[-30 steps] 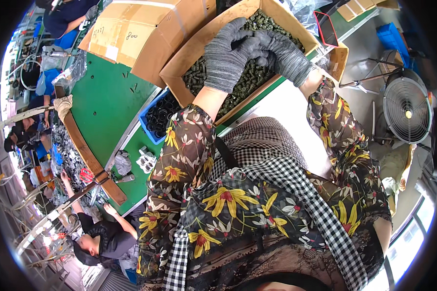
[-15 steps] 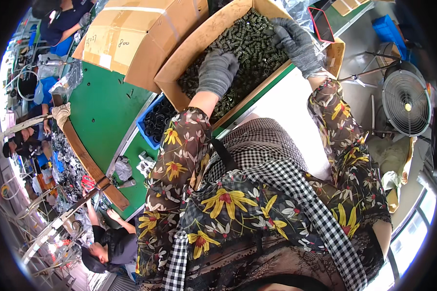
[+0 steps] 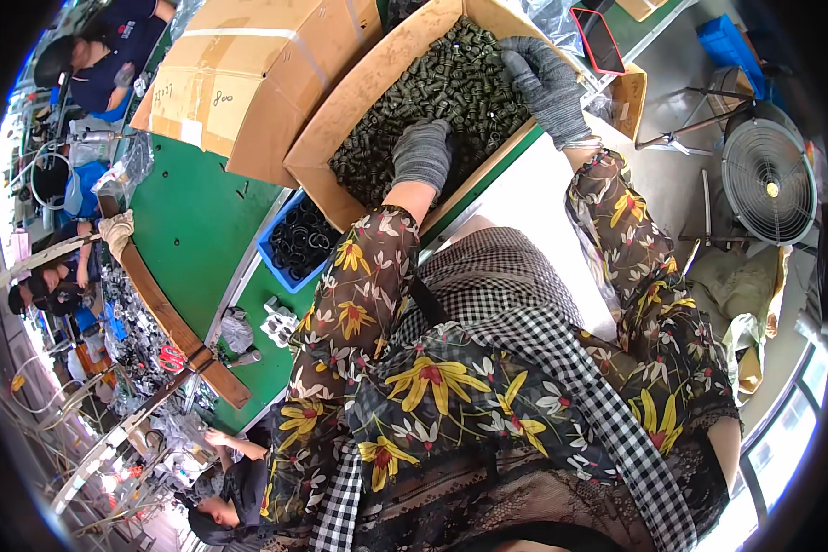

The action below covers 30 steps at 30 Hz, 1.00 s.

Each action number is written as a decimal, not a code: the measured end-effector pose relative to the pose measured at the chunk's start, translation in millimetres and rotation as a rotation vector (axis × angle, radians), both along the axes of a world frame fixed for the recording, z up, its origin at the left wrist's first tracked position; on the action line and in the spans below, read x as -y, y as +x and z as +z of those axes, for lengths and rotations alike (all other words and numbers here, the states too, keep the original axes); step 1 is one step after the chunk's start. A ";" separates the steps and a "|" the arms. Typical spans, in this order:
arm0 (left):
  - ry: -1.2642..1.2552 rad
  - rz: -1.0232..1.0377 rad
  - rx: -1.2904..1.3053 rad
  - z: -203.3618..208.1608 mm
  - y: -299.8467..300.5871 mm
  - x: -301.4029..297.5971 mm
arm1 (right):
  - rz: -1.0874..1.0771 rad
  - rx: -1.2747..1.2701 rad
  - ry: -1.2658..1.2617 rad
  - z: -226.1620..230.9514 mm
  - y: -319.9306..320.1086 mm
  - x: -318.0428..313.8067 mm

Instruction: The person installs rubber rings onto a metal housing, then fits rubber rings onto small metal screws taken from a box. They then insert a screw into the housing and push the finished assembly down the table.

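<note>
A deep cardboard box (image 3: 315, 158) holds a heap of small dark, ribbed cylindrical parts (image 3: 432, 78); they are too small to name more exactly. My left hand (image 3: 422, 156), in a grey knit glove, reaches over the near side into the heap. Its fingers bend down among the parts, and the fingertips are hidden. At the box's right end rests my right hand (image 3: 547, 90), also gloved in grey. Its fingers stretch out over the rim and the edge of the heap, and I see nothing held in them.
Left of the box are a closed carton (image 3: 248, 87) and a blue bin (image 3: 294, 241) of black rings on a green table (image 3: 189, 221). A red-edged phone (image 3: 598, 41) lies at the far right. A floor fan (image 3: 769, 189) stands right. Other people work at left.
My left hand has moved right and slightly nearer within the heap, its fingers now lower among the parts. My right hand stays at the box's right end. The whole view has shifted a little.
</note>
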<state>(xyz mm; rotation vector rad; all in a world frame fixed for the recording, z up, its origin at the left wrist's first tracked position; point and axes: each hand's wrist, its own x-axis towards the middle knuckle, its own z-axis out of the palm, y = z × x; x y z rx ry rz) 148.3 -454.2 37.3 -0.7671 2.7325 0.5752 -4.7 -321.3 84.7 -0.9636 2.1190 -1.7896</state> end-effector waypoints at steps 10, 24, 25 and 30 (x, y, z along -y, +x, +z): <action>0.140 0.154 -0.105 -14.7 -0.2 1.0 | -0.011 0.023 -0.022 -6.3 -0.7 0.3; 0.069 0.221 -0.167 -5.7 -2.5 -5.5 | 0.000 0.058 -0.040 -3.2 2.9 3.9; 0.063 0.228 -0.167 -5.5 -0.3 -3.5 | 0.005 0.055 -0.044 -2.4 4.2 6.7; -0.066 0.040 -0.125 -7.5 -7.5 -6.1 | -0.018 0.035 -0.028 -8.2 0.9 0.0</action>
